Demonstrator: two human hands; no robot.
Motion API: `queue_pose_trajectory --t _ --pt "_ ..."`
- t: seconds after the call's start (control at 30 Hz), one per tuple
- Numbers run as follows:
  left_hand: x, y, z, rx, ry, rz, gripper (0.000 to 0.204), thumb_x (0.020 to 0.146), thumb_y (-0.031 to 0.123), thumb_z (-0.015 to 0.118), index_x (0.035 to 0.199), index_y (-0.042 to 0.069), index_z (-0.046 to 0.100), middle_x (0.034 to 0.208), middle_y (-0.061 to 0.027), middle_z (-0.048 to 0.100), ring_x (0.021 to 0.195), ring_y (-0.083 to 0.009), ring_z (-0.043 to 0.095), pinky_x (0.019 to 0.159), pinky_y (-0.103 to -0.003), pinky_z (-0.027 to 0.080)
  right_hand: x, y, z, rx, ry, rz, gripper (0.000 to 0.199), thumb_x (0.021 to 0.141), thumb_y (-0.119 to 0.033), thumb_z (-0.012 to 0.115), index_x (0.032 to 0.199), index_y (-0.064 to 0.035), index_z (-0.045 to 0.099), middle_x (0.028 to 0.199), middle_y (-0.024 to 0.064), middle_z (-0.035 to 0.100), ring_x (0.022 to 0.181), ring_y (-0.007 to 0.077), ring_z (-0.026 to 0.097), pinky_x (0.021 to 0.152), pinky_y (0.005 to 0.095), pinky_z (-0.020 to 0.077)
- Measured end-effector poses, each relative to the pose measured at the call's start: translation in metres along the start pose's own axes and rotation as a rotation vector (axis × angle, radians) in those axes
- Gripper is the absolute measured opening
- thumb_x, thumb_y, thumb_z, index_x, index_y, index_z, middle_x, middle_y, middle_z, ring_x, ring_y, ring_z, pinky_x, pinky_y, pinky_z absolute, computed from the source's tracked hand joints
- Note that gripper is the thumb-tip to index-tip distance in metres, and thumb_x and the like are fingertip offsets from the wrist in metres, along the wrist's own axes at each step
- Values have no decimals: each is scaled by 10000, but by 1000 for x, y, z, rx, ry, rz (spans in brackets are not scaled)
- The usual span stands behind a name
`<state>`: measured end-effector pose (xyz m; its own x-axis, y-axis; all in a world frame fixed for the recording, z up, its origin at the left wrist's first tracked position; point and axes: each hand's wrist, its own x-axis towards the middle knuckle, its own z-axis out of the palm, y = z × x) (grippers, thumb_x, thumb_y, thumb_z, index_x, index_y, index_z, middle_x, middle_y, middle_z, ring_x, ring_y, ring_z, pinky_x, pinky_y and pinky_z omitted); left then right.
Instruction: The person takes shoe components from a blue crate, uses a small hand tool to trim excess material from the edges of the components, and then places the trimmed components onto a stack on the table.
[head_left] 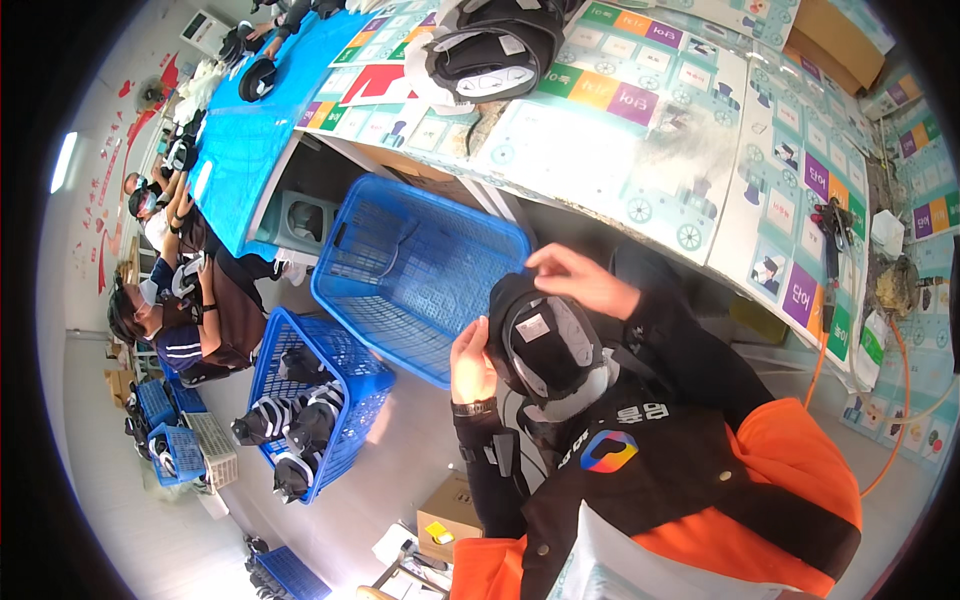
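Note:
A black cap (545, 345) sits in front of my chest with its inner side toward me; a small white label and a pale lining show inside. My left hand (473, 365), with a dark watch at the wrist, has its fingers and thumb closed on the cap's left edge. At the cap's upper right edge, my right hand (580, 280) is bent with its fingertips pinching the rim. Just beyond the cap stands a large blue plastic basket (420, 270) with nothing seen inside but a thin cord.
A table with a patterned cover (620, 150) runs across the far side, bearing stacked black caps (490, 55). Left of me, a second blue basket (345, 400) holds several caps. Co-workers (190, 310) sit at a blue-covered table (270, 130). An orange hose (905, 400) hangs at right.

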<state>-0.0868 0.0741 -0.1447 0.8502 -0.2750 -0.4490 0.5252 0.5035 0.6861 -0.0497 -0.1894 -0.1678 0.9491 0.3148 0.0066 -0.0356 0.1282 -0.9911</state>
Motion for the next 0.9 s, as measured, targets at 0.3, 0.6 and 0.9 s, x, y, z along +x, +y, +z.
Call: queue_pose_trajectory --t 0.3,0.6,0.9 --pt "-29 29 48 598 -60 550 697 1070 348 657 1607 -6 390 1543 -187 545 1394 -281 532 1199 -420 359 -21 -94 -13 -1024 331 -461 475 841 -67 720 1303 -175 685 1358 56 677 1130 291 702 878 406 602" --pt "-22 91 104 653 101 750 520 1077 212 671 1506 -34 511 1421 -159 636 1264 -241 627 1057 -380 502 -39 -143 -48 -406 822 -425 427 1000 -26 649 1423 -38 597 1336 241 672 1182 408 689 999 412 553" --pt "15 115 342 1390 -221 1349 302 1072 211 650 1196 -54 725 1022 -244 774 923 -353 769 816 -405 569 -222 -163 -222 -1488 1359 257 456 767 -24 758 1189 53 604 1257 249 599 1219 451 579 1071 509 505"
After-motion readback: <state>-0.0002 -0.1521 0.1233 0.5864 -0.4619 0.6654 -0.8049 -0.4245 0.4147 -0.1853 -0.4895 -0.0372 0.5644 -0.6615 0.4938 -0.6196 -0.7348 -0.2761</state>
